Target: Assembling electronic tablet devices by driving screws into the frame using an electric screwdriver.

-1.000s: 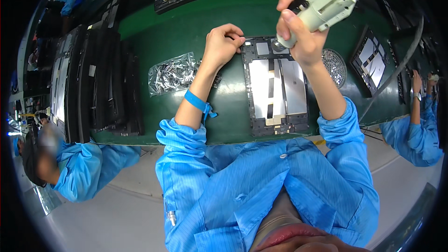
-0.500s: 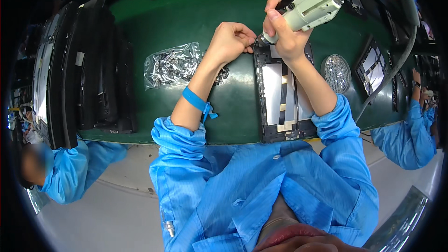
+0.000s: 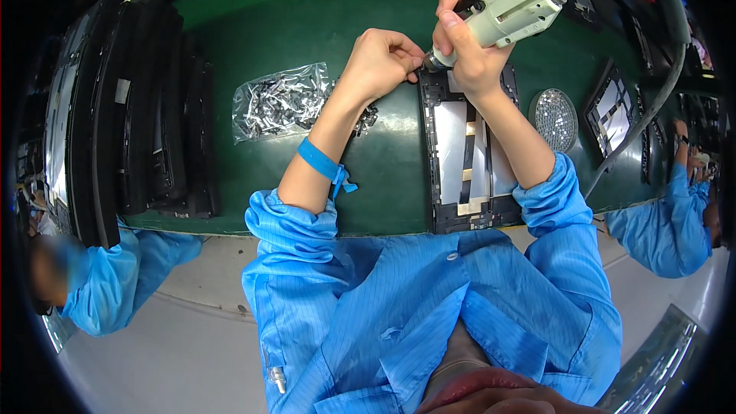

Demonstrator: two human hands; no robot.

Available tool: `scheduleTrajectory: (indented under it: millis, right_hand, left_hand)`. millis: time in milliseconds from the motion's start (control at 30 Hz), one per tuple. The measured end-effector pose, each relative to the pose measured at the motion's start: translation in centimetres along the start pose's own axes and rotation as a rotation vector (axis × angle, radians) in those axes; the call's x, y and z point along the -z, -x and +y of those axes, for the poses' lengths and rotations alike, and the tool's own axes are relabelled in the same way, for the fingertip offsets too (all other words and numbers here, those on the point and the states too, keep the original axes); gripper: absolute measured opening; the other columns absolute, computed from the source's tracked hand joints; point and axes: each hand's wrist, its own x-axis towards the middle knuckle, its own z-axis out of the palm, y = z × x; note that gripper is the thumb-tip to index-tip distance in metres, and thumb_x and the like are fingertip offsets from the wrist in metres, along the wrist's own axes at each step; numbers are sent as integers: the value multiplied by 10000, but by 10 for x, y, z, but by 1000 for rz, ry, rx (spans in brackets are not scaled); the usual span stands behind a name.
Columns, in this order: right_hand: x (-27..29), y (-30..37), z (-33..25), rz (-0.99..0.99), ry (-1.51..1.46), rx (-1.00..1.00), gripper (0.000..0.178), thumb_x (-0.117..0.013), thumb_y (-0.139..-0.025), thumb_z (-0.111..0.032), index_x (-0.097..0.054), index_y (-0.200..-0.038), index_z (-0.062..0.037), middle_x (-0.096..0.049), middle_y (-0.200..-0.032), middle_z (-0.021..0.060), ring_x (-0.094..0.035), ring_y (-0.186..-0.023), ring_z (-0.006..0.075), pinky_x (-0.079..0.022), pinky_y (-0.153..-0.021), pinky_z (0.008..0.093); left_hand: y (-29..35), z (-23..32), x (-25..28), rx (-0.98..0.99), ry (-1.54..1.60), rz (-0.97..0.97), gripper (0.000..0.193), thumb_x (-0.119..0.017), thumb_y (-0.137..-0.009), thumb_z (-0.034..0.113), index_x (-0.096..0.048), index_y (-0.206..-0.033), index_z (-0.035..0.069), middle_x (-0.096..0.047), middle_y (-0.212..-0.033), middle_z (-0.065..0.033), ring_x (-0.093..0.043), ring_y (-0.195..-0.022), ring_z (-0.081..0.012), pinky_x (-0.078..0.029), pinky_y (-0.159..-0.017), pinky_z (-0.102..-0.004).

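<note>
A pale green electric screwdriver [image 3: 506, 14] is gripped in my right hand [image 3: 477, 57], its tip at the far left corner of a black device frame [image 3: 452, 155] with silver panels inside. Beside that tip, the fingers of my left hand [image 3: 383, 63] are pinched together at the same corner. Whatever they hold is too small to make out. A blue band [image 3: 320, 161] circles my left wrist. Left of that forearm lies a clear plastic bag [image 3: 280, 103] of small dark parts, and some loose small parts [image 3: 366, 119] show just right of the forearm.
Stacked dark device frames [image 3: 130, 123] stand at the left of the green table [image 3: 368, 207]. Right of my right forearm sits a round dish [image 3: 553, 119] of small shiny pieces, with another frame [image 3: 612, 111] beyond. The screwdriver's cable [image 3: 661, 100] loops down the right side. People in blue sit at both sides.
The view has shifted slightly. My left hand has moved a little closer to the screwdriver tip, its fingers still pinched. My right hand keeps its hold on the screwdriver at the frame's corner.
</note>
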Motion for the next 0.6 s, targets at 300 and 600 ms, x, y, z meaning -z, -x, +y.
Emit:
scheduleTrajectory:
  millis: [300,600]
  right_hand:
    - [-1,0,1,4,15,14,385,-608,-866,30,-464,-1223,44,-597,-829,82,-519,-546,76,-413,-486,218]
    - [0,0,1,13,18,20,383,-602,-868,33,-460,-1224,54,-597,-827,83,-521,-541,79,-413,-482,217]
  left_hand:
    - [0,2,1,7,-11,-7,85,-632,-830,-45,-685,-883,-84,-683,-737,-107,-658,-634,-136,-533,-589,-256]
    - [0,4,2,16,-40,-28,77,-637,-856,-36,-670,-905,-85,-678,-764,-101,-657,-644,-140,-535,-596,-252]
